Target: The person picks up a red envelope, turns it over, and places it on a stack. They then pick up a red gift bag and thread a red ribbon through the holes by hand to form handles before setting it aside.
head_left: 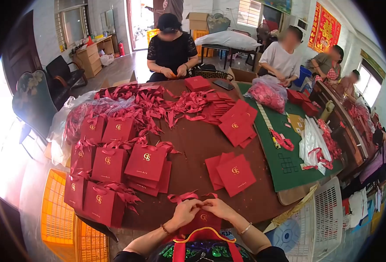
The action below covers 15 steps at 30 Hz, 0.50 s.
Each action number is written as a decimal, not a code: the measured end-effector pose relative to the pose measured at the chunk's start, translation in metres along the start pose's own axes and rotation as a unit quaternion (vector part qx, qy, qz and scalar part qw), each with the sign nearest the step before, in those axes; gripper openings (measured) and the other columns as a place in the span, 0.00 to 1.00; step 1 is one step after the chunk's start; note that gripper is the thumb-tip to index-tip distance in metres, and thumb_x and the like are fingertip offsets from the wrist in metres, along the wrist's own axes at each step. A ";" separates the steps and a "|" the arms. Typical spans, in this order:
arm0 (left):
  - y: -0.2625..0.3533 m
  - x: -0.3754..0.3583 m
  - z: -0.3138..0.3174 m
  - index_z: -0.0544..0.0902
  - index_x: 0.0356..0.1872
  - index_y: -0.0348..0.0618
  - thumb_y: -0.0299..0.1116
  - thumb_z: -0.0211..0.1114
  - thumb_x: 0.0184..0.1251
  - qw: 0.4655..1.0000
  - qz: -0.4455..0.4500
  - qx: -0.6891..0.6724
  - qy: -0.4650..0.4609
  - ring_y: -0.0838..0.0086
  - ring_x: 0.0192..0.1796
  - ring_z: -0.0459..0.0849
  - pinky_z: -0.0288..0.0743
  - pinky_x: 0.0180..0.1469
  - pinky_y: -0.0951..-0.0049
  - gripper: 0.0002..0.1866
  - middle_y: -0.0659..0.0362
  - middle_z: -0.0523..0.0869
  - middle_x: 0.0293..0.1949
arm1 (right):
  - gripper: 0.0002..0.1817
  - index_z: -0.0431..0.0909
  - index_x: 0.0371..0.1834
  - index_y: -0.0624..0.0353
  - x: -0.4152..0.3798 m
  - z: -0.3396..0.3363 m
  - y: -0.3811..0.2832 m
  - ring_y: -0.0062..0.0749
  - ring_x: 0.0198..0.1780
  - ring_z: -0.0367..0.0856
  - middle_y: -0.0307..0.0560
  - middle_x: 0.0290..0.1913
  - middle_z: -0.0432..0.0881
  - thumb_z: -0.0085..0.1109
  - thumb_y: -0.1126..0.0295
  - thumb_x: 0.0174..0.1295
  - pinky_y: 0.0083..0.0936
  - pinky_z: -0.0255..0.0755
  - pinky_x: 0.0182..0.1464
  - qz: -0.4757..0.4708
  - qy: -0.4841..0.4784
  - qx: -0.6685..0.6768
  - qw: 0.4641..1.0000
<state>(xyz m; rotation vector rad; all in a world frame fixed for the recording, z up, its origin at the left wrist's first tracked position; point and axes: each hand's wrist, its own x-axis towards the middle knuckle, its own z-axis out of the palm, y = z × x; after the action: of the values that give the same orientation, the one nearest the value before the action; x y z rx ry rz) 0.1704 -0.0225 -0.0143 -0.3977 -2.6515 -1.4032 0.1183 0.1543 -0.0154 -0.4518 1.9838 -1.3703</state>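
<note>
At the near edge of the brown table (193,153), the left hand (187,214) and right hand (218,209) meet over the top of a red bag (204,217), their fingertips bunched together. The fingers cover that edge, so whether they pinch paper or ribbon cannot be told. The bag's gold mark shows just below them; its lower part is hard to make out against the wearer's clothing. A red ribbon (182,197) spreads behind the hands, partly covered by them. On the table's left side, standing bags (108,165) overlap, hiding one another's sides, and a ribbon heap (151,102) lies beyond, some of it blurred under clear plastic (101,106). Flat bags (236,174) lie on the table's right half. Past its far edge sits a person in black (169,50), the small orange item (174,75) between their fingers too small to identify.
</note>
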 end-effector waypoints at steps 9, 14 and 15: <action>-0.002 0.003 -0.001 0.79 0.42 0.45 0.25 0.61 0.53 0.994 0.075 0.073 0.037 0.61 0.31 0.80 0.74 0.33 0.65 0.13 0.55 0.82 0.32 | 0.16 0.79 0.46 0.63 0.007 -0.001 0.000 0.27 0.42 0.80 0.49 0.39 0.83 0.55 0.63 0.61 0.24 0.71 0.45 0.047 0.017 -0.045 0.998; 0.005 0.014 -0.014 0.77 0.39 0.44 0.21 0.58 0.51 0.999 0.021 -0.027 0.022 0.56 0.33 0.79 0.72 0.35 0.60 0.12 0.52 0.80 0.32 | 0.13 0.78 0.39 0.65 0.004 -0.008 -0.009 0.30 0.43 0.79 0.53 0.38 0.81 0.51 0.65 0.63 0.28 0.69 0.50 -0.092 0.022 -0.149 0.984; 0.013 0.011 -0.018 0.77 0.37 0.43 0.21 0.58 0.50 0.997 -0.062 -0.043 -0.001 0.56 0.34 0.78 0.72 0.35 0.61 0.11 0.51 0.79 0.32 | 0.13 0.78 0.39 0.66 0.003 -0.007 -0.007 0.33 0.44 0.78 0.53 0.39 0.81 0.50 0.66 0.63 0.28 0.69 0.50 -0.079 0.035 -0.133 0.987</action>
<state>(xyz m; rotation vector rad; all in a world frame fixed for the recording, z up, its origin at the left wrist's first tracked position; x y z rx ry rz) 0.1629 -0.0283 0.0084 -0.2454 -2.6656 -1.5575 0.1102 0.1541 -0.0081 -0.7042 2.2418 -1.2307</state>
